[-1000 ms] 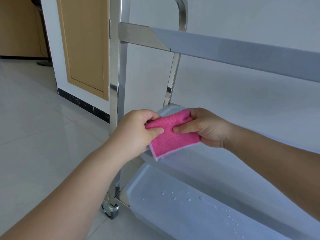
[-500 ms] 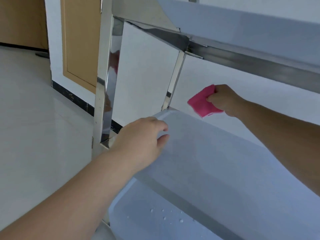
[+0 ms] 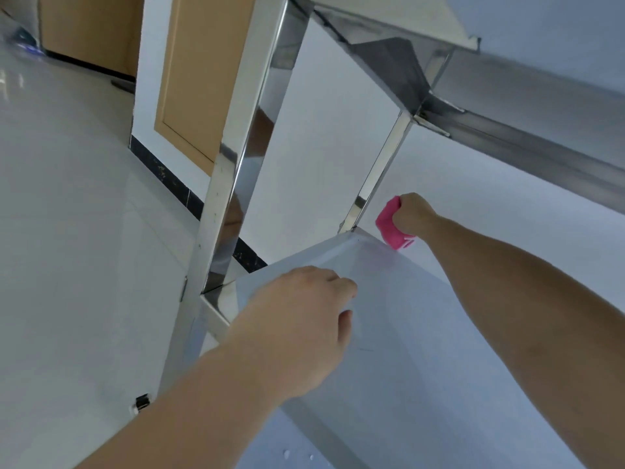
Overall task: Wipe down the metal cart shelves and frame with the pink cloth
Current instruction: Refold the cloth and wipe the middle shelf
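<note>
At the far edge of the middle shelf [image 3: 422, 333] of the metal cart [image 3: 527, 137], the right hand [image 3: 414, 214] holds the pink cloth [image 3: 390, 228]. Its fingers are curled tight around the cloth, which is bunched up in the fist. The cloth touches the far rim of the shelf, just to the right of the thin far post [image 3: 378, 170]. A faint pink glow shows on the shiny shelf below it.

Nearer, at the left corner of the same shelf, the left hand [image 3: 301, 323] rests on the metal. Its fingers are loosely bent with the tips down on the shelf, and they hold nothing. The thumb pokes out on the right side of the hand. Both arms are bare and reach in from the near side.

A wide shiny near post [image 3: 236, 164] stands just left of the left hand and goes up to the top shelf [image 3: 389, 15]. The underside of the top shelf can be seen from below.

Low down, under the middle shelf, a bit of the bottom shelf [image 3: 263, 434] shows, with a few water drops [image 3: 286, 454] on it.

To the left lies a pale tiled floor [image 3: 67, 231]. Behind the cart is a white wall [image 3: 338, 147] with a black strip [image 3: 169, 177] along its bottom and a light brown door [image 3: 196, 79].
</note>
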